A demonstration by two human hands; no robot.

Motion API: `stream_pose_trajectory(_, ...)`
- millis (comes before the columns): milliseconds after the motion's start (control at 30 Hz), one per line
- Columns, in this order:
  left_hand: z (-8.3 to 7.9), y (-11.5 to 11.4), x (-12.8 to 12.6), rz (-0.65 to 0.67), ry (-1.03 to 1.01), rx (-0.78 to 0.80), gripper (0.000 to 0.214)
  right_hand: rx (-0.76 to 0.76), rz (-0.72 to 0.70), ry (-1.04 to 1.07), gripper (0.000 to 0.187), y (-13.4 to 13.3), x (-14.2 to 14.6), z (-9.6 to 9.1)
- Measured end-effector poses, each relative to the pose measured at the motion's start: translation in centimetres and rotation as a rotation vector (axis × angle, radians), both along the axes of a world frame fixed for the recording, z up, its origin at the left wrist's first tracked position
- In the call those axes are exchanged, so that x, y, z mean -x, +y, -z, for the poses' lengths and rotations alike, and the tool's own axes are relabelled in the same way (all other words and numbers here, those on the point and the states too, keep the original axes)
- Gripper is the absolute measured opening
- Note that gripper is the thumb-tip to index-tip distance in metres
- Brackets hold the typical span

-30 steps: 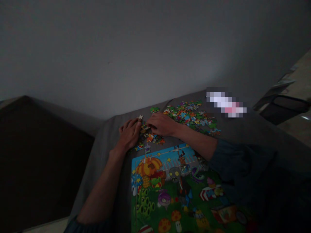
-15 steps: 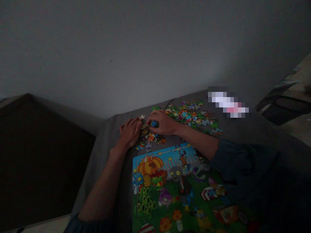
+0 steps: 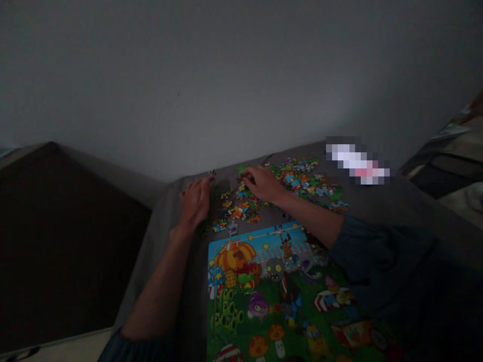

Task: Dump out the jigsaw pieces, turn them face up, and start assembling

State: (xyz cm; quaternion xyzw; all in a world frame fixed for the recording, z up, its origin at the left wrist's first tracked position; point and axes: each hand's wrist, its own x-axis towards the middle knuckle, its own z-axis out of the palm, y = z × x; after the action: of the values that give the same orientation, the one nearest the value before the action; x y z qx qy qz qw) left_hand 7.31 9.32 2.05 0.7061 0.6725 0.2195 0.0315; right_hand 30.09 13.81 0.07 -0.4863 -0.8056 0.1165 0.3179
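In the head view my left hand (image 3: 195, 202) is at the left end of the loose pieces, fingers drawn together and bent. A small jigsaw piece (image 3: 212, 173) shows at its fingertips, its picture too dark to read. My right hand (image 3: 264, 184) reaches over the heap of jigsaw pieces (image 3: 298, 182), thumb and fingers pinched together close to a green piece (image 3: 241, 171). What the pinch holds, if anything, is hidden. Between and below the hands lie scattered orange and multicoloured pieces (image 3: 241, 210). Nearer me lies a colourful cartoon picture board (image 3: 260, 281).
A grey cloth-covered surface (image 3: 177, 201) runs back to a plain wall (image 3: 226, 100). At the far right lies a blurred-out white and pink object (image 3: 358, 163). A large dark box-like shape (image 3: 68, 241) stands at the left.
My left hand has drawn away leftward from the right hand, a piece now showing at its fingertips. My right hand has shifted right and slightly away from me, uncovering pieces between the hands.
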Motion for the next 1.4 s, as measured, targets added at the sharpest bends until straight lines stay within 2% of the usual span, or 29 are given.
stream_pose_trajectory(167, -0.4, 0.5, 1.7, -0.091, -0.050, -0.043, 0.074, -0.020, 0.129, -0.088, 0.022, -0.1, -0.4, -0.1)
stream_pose_trajectory(267, -0.4, 0.8, 2.5, -0.143, -0.019, -0.044, 0.065, -0.064, 0.209, -0.121, 0.028, 0.0, -0.8, -0.5)
stream_pose_trajectory(400, -0.3, 0.8, 3.4, -0.238, 0.047, -0.038, 0.050, -0.161, 0.252, -0.141, 0.054, 0.0, -1.2, -1.2)
stream_pose_trajectory(500, -0.4, 0.7, 4.0, -0.301, 0.082, -0.020, 0.044, -0.234, 0.258, -0.098, 0.055, -0.3, -1.0, -1.3)
stream_pose_trajectory(667, -0.5, 0.6, 4.8, -0.341, 0.072, -0.015, 0.047, -0.311, 0.277, -0.052, 0.052, -0.7, -0.8, -1.4)
stream_pose_trajectory(767, -0.3, 0.6, 5.0, -0.326, 0.034, -0.002, 0.048, -0.426, 0.299, 0.070, 0.048, 0.0, -2.5, -3.8)
stream_pose_trajectory(900, 0.1, 0.8, 5.3, -0.305, -0.002, -0.004, 0.050, -0.628, 0.372, 0.468, 0.042, 0.8, -7.3, -9.6)
stream_pose_trajectory(933, 0.2, 0.8, 5.4, -0.295, -0.006, -0.006, 0.050, -0.639, 0.373, 0.527, 0.040, 0.7, -8.5, -10.8)
stream_pose_trajectory(1000, 0.3, 0.9, 5.5, -0.276, -0.013, -0.008, 0.051, -0.596, 0.312, 0.484, 0.038, 0.1, -10.6, -12.1)
stream_pose_trajectory(1033, 0.3, 0.9, 5.5, -0.274, -0.016, -0.011, 0.050, -0.547, 0.276, 0.410, 0.040, -0.4, -11.4, -12.0)
stream_pose_trajectory(1100, 0.1, 0.8, 5.4, -0.276, -0.026, -0.017, 0.050, -0.420, 0.227, 0.232, 0.044, -1.9, -12.9, -10.7)
stream_pose_trajectory(1167, -0.1, 0.7, 5.3, -0.272, -0.037, -0.021, 0.048, -0.292, 0.213, 0.104, 0.043, -3.6, -14.4, -8.3)
stream_pose_trajectory(1300, -0.4, 0.6, 5.1, -0.272, -0.044, -0.017, 0.047, -0.174, 0.190, -0.013, 0.042, -7.1, -17.3, -2.7)
stream_pose_trajectory(1400, -0.5, 0.6, 4.9, -0.278, -0.022, -0.007, 0.048, -0.124, 0.146, -0.104, 0.044, -8.8, -18.7, 0.1)
